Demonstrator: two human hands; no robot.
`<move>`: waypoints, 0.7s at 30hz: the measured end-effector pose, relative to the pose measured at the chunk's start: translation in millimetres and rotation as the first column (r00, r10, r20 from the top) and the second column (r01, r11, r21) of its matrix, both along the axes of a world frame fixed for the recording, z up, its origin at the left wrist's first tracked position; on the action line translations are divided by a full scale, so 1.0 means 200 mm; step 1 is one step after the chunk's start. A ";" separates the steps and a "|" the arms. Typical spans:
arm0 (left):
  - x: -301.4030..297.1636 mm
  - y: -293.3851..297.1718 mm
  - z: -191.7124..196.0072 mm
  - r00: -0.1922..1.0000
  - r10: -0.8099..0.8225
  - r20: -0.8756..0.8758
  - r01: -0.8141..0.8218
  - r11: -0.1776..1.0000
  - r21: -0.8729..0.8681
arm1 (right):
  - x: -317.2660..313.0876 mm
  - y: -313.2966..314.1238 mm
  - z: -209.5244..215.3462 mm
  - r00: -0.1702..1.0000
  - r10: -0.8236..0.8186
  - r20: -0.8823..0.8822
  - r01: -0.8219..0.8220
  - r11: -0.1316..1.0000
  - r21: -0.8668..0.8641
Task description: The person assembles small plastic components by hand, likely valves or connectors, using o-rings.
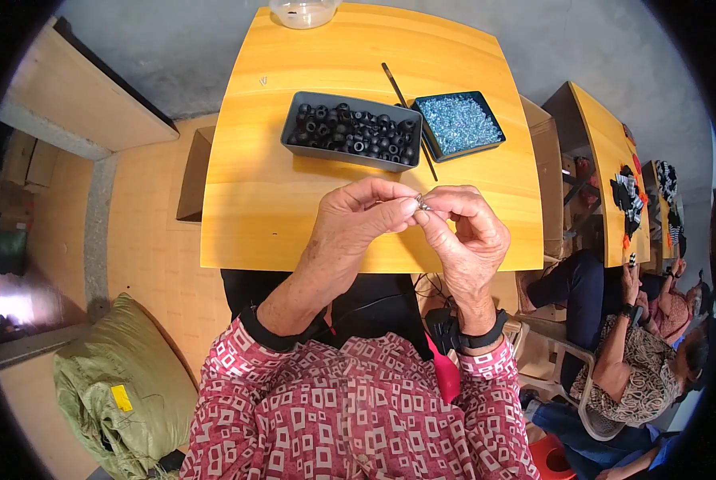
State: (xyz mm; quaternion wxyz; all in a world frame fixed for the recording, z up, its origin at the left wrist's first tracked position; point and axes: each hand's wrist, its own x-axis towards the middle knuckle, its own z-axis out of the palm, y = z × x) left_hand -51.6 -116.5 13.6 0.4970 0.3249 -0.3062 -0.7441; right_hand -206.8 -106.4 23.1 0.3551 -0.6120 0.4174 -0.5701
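Observation:
My left hand and my right hand meet over the near part of the yellow table. Thumbs and fingertips of both pinch a small shiny piece; its exact kind is too small to tell, and the fingertips partly cover it. Just beyond the hands stands a grey rectangular box filled with black rounded parts that have holes. To its right is a dark square tray full of small clear bluish pieces. A thin black stick lies slanted between the two containers.
A clear plastic bowl sits at the table's far edge. One tiny clear piece lies at the table's left. A stuffed green sack leans at lower left. On the right, other people work at another table with dark textile pieces.

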 end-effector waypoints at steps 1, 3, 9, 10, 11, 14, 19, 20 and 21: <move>0.00 -0.01 0.00 1.000 0.000 0.002 0.000 1.000 -0.001 | 0.00 -0.01 0.00 1.000 0.000 0.002 0.000 1.000 -0.001; -0.02 -0.03 -0.02 0.998 0.058 0.034 -0.054 0.995 -0.088 | -0.01 -0.02 0.00 0.996 0.029 0.085 -0.036 0.995 0.089; -0.12 -0.15 -0.07 0.803 0.465 0.372 -0.172 0.780 -0.602 | -0.03 -0.13 -0.03 0.988 -0.069 0.139 0.034 0.971 0.237; -0.12 -0.17 -0.06 0.804 0.463 0.374 -0.169 0.779 -0.603 | -0.03 -0.15 -0.03 0.980 -0.094 0.174 0.042 0.959 0.281; -0.12 -0.20 -0.06 0.749 0.493 0.442 -0.097 0.742 -0.664 | -0.01 -0.16 -0.01 0.971 -0.115 0.212 0.041 0.945 0.324; -0.12 -0.23 -0.02 0.689 0.514 0.510 -0.007 0.709 -0.705 | -0.06 -0.20 0.00 0.991 -0.036 0.131 -0.008 0.946 0.324; -0.15 -0.28 -0.03 0.784 0.425 0.452 -0.075 0.788 -0.611 | -0.11 -0.23 -0.04 0.988 -0.044 0.146 0.002 0.961 0.277; -0.16 -0.28 -0.04 0.855 0.333 0.397 -0.100 0.858 -0.505 | -0.12 -0.24 -0.05 0.978 -0.068 0.197 0.008 0.957 0.290; -0.17 -0.29 -0.04 0.914 0.246 0.323 -0.109 0.915 -0.388 | -0.12 -0.25 -0.04 0.978 -0.069 0.198 0.009 0.957 0.290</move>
